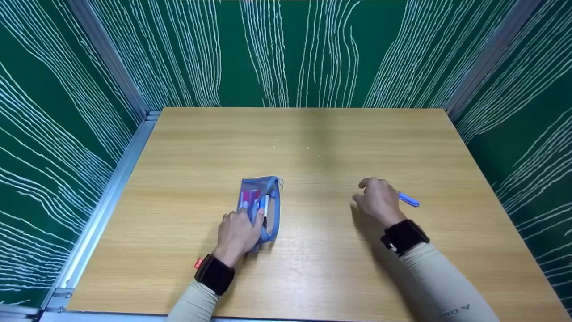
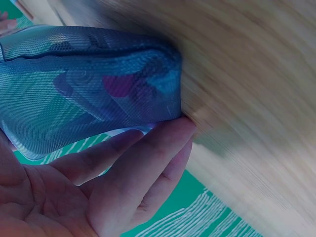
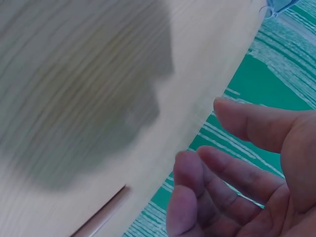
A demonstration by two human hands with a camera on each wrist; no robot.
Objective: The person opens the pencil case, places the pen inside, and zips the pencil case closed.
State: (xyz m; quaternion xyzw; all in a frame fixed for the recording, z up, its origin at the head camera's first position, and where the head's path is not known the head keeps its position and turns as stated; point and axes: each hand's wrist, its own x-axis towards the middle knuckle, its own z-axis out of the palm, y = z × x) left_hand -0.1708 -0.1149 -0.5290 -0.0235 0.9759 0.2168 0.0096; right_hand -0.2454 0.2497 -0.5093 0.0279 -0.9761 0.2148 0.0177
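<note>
My left hand (image 1: 238,232) grips a blue mesh pencil case (image 1: 276,210) by its sides, thumb on one side and fingers on the other. The zip side gapes, and several markers show inside, among them a white-and-blue one (image 1: 267,205) and purple and red ones. In the left wrist view, the fingers lie along the lower edge of the pencil case (image 2: 89,94). My right hand (image 1: 379,200) is over the table with loosely bent fingers and nothing between them. A blue pen (image 1: 409,199) lies beside it, partly hidden behind the hand; its slim end (image 3: 101,212) shows in the right wrist view.
The wood-grain table (image 1: 201,143) bears a few tiny pale specks (image 1: 277,140) toward its far side. Green panels with white wavy lines (image 1: 321,53) enclose the back and sides. A metal rail (image 1: 111,192) runs along the left edge.
</note>
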